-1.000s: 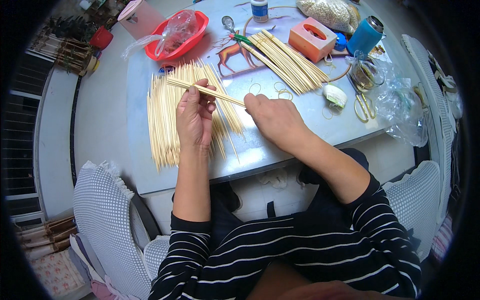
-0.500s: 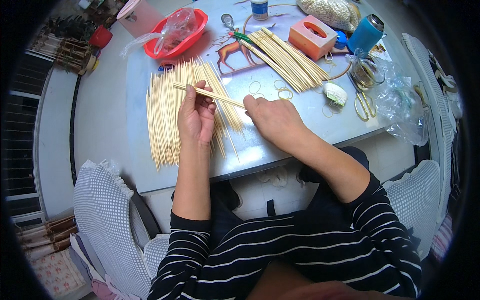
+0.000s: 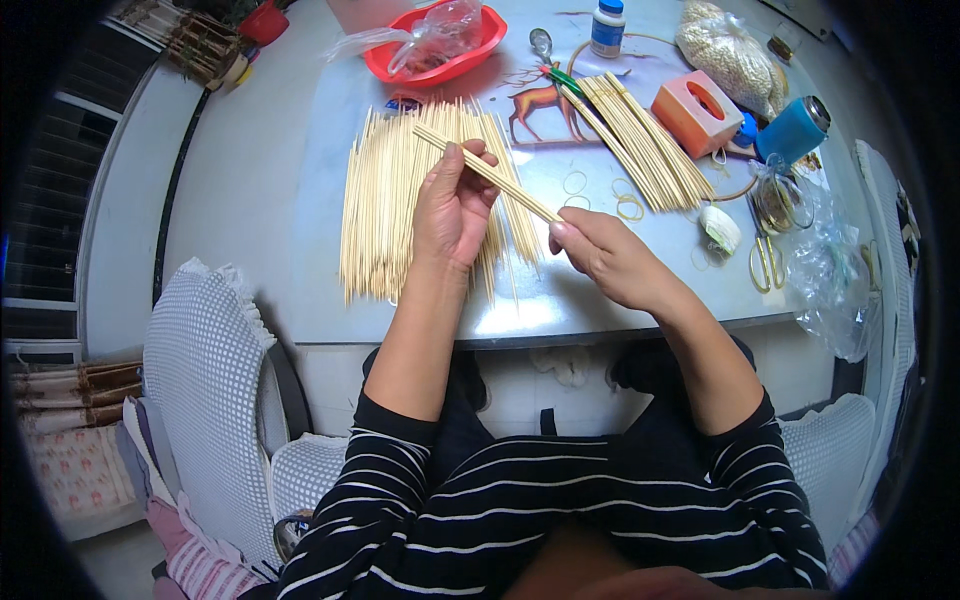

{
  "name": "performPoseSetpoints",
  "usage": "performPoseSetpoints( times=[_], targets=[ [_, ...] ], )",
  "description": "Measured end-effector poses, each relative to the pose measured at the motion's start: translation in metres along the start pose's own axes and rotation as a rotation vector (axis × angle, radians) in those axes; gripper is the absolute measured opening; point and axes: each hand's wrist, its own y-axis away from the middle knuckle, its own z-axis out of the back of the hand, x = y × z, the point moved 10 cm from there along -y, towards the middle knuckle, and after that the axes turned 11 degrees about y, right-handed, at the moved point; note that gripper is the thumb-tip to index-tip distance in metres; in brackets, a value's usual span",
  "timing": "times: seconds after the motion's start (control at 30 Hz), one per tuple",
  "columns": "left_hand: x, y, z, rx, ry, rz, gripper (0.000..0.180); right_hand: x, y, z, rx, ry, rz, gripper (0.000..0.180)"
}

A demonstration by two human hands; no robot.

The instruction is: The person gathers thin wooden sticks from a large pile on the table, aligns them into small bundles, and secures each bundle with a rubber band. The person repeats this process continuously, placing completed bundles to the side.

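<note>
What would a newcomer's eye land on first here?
Probably the small bunch of bamboo sticks held between the left hand and right hand, above the big fan of loose sticks spread on the table. Next, the red bowl at the far edge and the orange box to the right.

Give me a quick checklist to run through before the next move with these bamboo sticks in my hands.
1. Left hand grips the small bunch of sticks: ok.
2. Right hand pinches the bunch's near end: ok.
3. Bunch lifted off the big loose pile: ok.
4. Rubber bands lie loose on the table near the right hand: ok.
5. Stick ends level in the bunch: cannot tell.
6. Second pile lies apart from the loose one: ok.
</note>
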Motion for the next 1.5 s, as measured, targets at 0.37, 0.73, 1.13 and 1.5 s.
performPoseSetpoints(
  times=[0.37, 0.73, 1.13, 1.5],
  targets=[
    [0.007, 0.007, -0.02, 0.074, -0.048, 0.058, 0.034, -0.004, 0.007, -0.012, 0.223, -0.494, -0.2, 0.036],
    [0.013, 0.012, -0.029, 0.087, -0.153, 0.082, 0.038, -0.006, 0.005, -0.011, 0.216, -0.509, -0.2, 0.035],
    [0.001, 0.001, -0.018, 0.126, -0.018, 0.039, 0.048, -0.01, 0.004, -0.014, 0.239, -0.434, -0.222, 0.036],
    [-0.002, 0.005, -0.019, 0.11, -0.061, 0.029, 0.038, -0.009, 0.006, -0.013, 0.274, -0.46, -0.223, 0.037]
  ],
)
